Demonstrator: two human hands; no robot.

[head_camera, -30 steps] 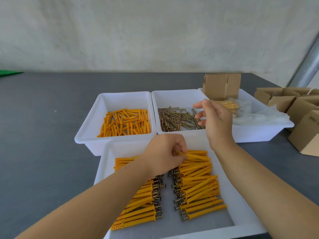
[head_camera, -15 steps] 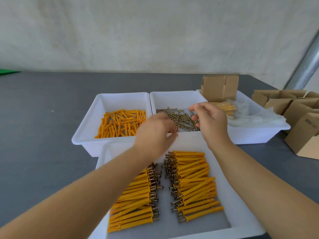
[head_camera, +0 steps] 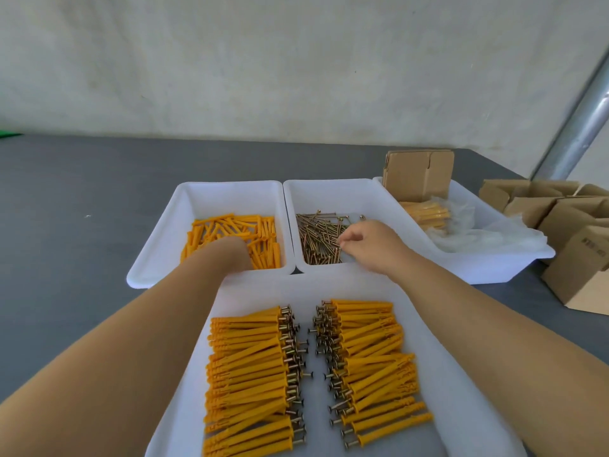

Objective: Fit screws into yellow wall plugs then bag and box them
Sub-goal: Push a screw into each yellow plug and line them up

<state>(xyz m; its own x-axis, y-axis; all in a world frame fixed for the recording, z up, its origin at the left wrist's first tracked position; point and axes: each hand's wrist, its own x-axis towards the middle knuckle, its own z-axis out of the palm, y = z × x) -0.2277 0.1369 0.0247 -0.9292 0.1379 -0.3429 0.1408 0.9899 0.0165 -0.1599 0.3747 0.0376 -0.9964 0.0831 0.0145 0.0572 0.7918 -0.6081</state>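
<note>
A: Why does the left hand reach into the plug bin at 11 o'clock?
B: For a new plug, probably. Its fingers are hidden, so the grip cannot be told.
A: And the right hand?
B: Its fingertips pinch a screw at 12 o'clock. Finished pairs lie in the near tray, heads inward.

grey table, pale wall — metal pole

Plug tray left of screw tray, assembled-plug tray in front.
</note>
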